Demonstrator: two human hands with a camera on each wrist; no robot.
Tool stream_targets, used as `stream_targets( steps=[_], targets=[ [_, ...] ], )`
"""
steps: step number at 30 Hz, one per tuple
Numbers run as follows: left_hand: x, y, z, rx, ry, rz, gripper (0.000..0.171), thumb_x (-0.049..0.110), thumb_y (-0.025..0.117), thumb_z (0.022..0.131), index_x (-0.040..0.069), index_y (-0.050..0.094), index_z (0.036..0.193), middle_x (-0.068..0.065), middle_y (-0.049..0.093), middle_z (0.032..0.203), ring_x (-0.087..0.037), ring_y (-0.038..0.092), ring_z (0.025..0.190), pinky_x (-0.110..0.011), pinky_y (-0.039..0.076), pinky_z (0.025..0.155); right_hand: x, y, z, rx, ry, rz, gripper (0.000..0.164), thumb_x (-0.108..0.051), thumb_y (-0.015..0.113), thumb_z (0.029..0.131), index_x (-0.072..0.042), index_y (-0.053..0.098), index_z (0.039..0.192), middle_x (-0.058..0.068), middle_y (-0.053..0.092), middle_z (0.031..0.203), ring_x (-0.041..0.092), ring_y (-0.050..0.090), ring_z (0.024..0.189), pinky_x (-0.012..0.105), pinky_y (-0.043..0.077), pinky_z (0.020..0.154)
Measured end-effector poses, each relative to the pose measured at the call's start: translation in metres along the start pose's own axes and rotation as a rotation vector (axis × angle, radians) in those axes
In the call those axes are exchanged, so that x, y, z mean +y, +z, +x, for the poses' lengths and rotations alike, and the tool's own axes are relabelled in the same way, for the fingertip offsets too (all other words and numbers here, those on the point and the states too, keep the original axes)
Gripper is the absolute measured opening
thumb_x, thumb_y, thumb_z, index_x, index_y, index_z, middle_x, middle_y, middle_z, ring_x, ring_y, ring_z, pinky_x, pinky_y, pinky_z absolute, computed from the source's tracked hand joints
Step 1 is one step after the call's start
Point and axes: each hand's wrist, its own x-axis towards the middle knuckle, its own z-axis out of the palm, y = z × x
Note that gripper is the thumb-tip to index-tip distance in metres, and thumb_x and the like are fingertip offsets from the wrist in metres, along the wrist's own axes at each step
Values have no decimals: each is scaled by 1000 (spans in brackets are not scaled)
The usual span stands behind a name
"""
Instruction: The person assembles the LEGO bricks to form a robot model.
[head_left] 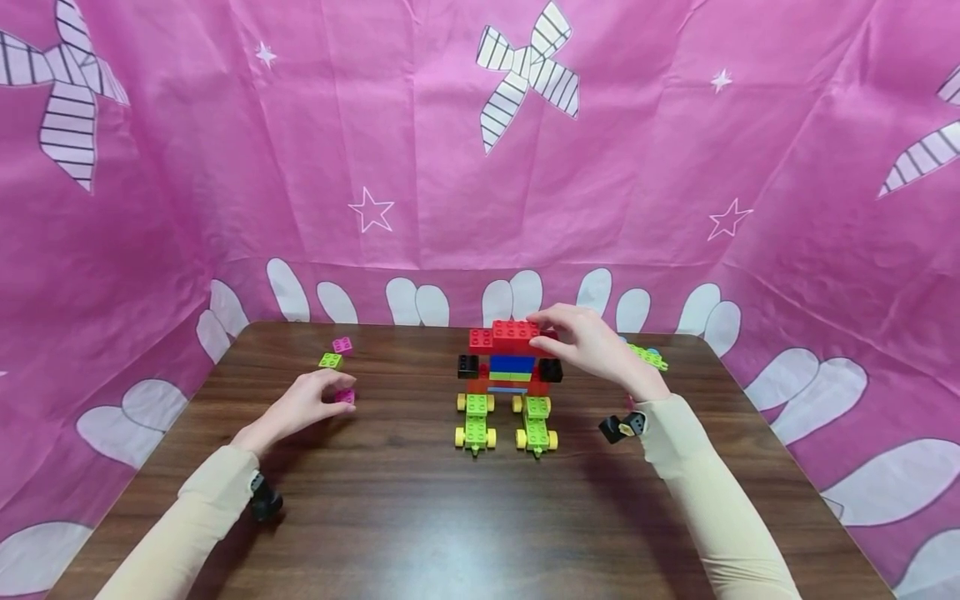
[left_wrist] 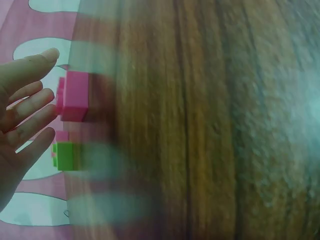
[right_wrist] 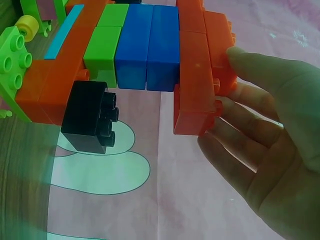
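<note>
Toward the left of the table, my left hand (head_left: 303, 404) hovers by a pink brick (head_left: 345, 397). The left wrist view shows its thumb and fingers spread, with no grip on that brick. A lime green brick (head_left: 330, 361) and another pink brick (head_left: 342, 345) lie just beyond. A figure of toy bricks stands upright, with blue bricks (head_left: 512, 365) in its body and black bricks (head_left: 468, 367) at its sides. Its feet are lime wheeled bases (head_left: 476, 427). At the top, my right hand (head_left: 588, 343) pinches a red brick (right_wrist: 220, 47) between thumb and fingers.
Behind the right forearm lies a lime studded piece (head_left: 648, 357), with bits of blue and pink partly hidden there. The brown wooden table (head_left: 397, 517) ends at a pink curtain (head_left: 450, 208) at the back and sides.
</note>
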Motion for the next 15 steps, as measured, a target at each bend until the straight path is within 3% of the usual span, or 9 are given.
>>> stream_targets(
  steps=[15],
  targets=[
    [-13,0,-3,-48,-36,22,39,15,74,79,-2,63,112,-15,68,107,-28,64,101,-45,51,88,-2,-2,0,-12,12,-5,37,-31,68,85,-19,62,120,-2,67,111,11,63,96,33,54,85]
  ],
)
